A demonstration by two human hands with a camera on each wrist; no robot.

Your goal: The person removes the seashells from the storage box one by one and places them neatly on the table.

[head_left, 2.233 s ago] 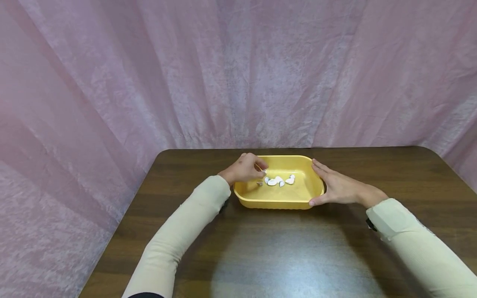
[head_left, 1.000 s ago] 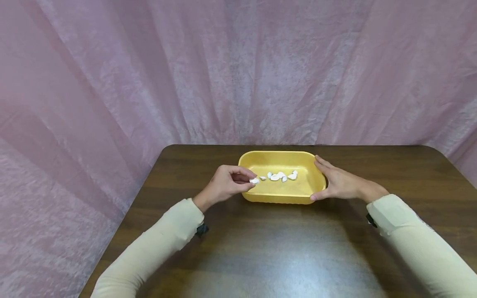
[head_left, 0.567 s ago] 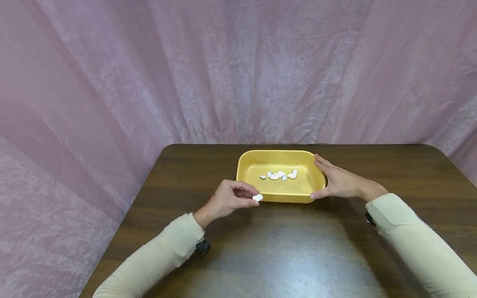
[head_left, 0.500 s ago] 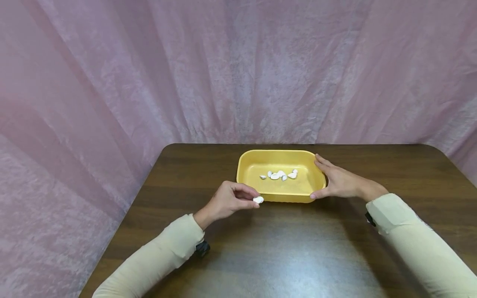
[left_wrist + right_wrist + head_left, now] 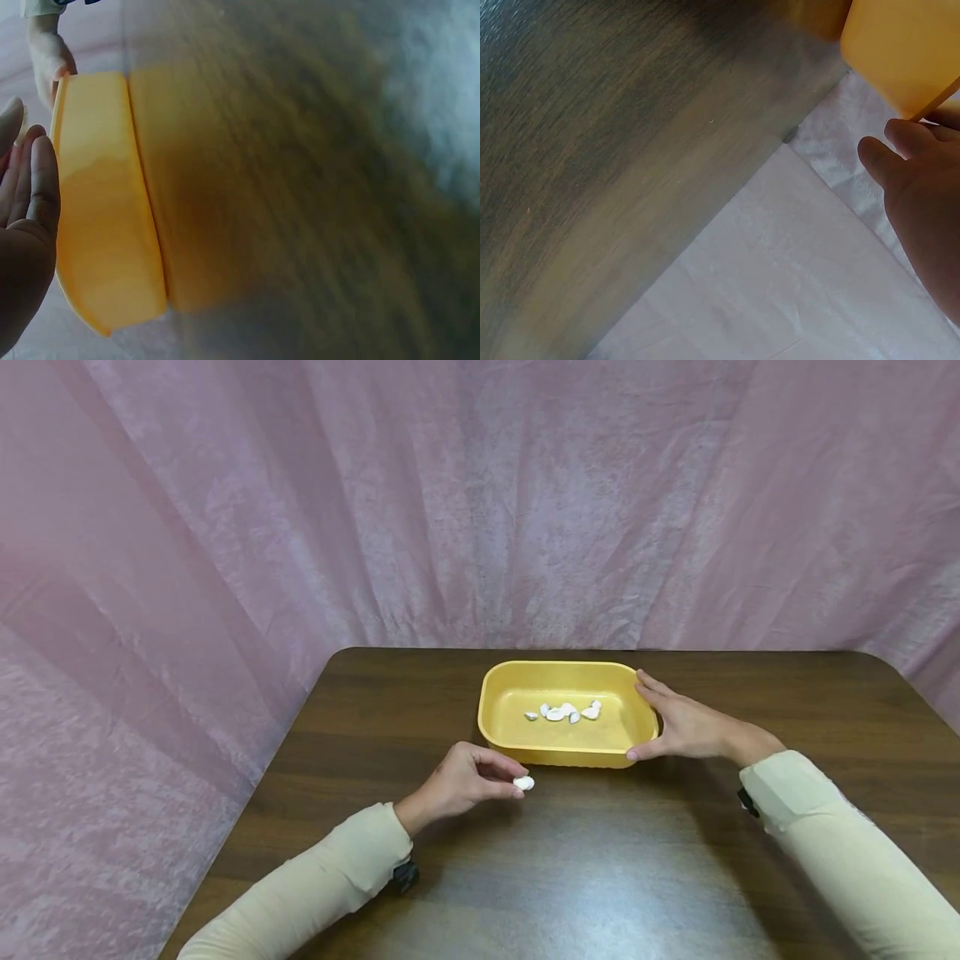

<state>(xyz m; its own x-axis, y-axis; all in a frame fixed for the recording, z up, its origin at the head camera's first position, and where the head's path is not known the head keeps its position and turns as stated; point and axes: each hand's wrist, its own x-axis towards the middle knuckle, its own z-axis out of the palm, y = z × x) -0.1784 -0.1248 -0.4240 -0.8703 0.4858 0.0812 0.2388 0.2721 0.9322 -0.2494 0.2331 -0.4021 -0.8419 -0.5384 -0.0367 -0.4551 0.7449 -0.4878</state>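
My left hand (image 5: 467, 781) pinches a small white shell-like piece (image 5: 524, 783) between thumb and fingertips, just in front of the yellow tub (image 5: 562, 758). In the left wrist view, that hand (image 5: 24, 240) shows at the left edge, beside the tub's outer wall (image 5: 105, 202); the piece is mostly hidden behind the fingers. My right hand (image 5: 693, 727) grips the tub's right end, thumb at the near corner and fingers at the far one. Several more white pieces (image 5: 555, 714) lie loose on the tub's floor. The right wrist view has the right hand (image 5: 930, 187) at the tub's edge.
The tub stands near the back of a dark brown wooden table (image 5: 600, 843) with rounded far corners. A pink velvety curtain (image 5: 480, 502) hangs right behind the table's far edge and along the left side. Light glares off the tabletop in front.
My left hand has come out of the tub with the white piece, over the near rim, and has moved down towards me. My right hand has stayed on the tub's right end.
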